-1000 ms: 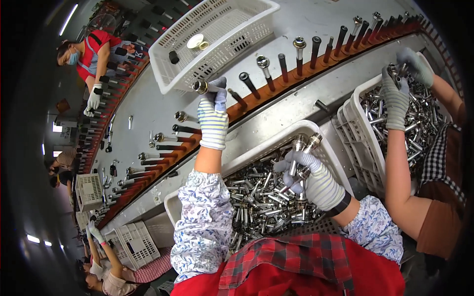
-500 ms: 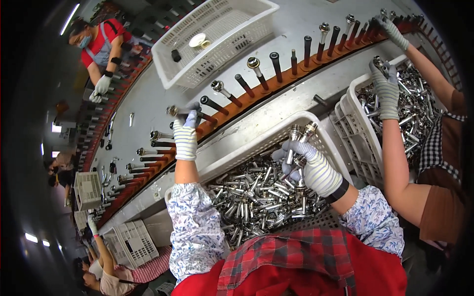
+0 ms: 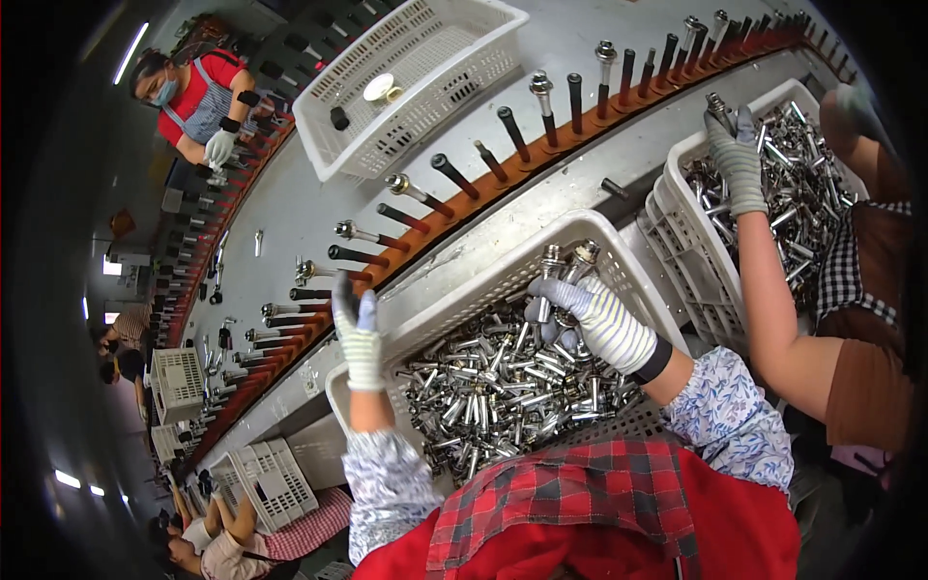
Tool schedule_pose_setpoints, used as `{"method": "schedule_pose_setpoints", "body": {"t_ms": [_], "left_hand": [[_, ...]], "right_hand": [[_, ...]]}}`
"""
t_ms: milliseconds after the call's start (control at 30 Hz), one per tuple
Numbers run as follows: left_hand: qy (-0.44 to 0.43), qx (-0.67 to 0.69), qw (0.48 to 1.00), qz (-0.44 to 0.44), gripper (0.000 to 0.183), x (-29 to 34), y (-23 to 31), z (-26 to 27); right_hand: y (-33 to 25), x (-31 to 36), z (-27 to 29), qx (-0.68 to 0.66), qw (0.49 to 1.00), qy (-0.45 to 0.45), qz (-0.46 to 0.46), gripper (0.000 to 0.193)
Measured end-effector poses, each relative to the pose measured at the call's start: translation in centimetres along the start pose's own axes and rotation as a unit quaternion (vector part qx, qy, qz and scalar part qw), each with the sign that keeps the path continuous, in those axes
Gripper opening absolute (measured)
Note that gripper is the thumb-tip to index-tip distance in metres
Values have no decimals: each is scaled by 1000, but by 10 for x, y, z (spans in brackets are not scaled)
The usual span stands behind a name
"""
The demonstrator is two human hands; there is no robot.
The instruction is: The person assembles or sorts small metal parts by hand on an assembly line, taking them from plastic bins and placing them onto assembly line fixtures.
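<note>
My left hand (image 3: 360, 333), in a striped knit glove with grey fingertips, is open beside the curved orange rail (image 3: 447, 229). Its fingers point up close to a chrome part (image 3: 311, 272) that sits on one of the rail's pegs. Over the white crate (image 3: 590, 224) my right hand (image 3: 611, 324), gloved the same way, is closed around a couple of chrome tube-shaped parts (image 3: 549, 266) with wide collared heads. Beneath it lies a heap of loose chrome parts (image 3: 503, 372) filling the crate. Some rail pegs carry chrome parts; others show only dark sleeves (image 3: 452, 172).
A white basket (image 3: 333, 164) holding a few small items stands beyond the rail. At right, a co-worker's gloved hand (image 3: 737, 159) holds a chrome part over another full crate (image 3: 688, 242). Across the table another person (image 3: 208, 101) works. A dark tube (image 3: 614, 188) lies on the ledge.
My left hand has let go of a chrome part, now on a peg, and drawn back toward me. The rail's pegs have shifted leftward and nearer. My right hand has moved slightly left.
</note>
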State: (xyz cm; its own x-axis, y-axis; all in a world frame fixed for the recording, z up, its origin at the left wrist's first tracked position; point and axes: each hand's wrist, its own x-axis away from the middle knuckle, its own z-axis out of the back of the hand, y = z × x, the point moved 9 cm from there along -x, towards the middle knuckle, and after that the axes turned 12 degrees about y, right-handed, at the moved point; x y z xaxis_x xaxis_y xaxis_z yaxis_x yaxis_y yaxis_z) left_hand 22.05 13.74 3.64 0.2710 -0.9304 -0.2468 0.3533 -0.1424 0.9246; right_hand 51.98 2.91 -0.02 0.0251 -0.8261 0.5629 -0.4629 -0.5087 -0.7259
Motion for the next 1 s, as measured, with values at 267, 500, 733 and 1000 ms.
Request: {"method": "schedule_pose_setpoints", "body": {"t_ms": [267,500,733,1000], "left_hand": [[-424,224,835,268,47,154,63,-151],[-408,221,877,127,51,130,93,-160],[-46,258,964,-36,46,-11,94,-90],[133,215,966,-61,47,-78,-7,-5]], "right_hand": [[13,14,-29,310,862,-108,387,36],[-11,37,-28,459,695,-62,550,22],[-2,5,-11,433,877,-62,199,36],[5,9,-26,455,872,-84,158,32]]}}
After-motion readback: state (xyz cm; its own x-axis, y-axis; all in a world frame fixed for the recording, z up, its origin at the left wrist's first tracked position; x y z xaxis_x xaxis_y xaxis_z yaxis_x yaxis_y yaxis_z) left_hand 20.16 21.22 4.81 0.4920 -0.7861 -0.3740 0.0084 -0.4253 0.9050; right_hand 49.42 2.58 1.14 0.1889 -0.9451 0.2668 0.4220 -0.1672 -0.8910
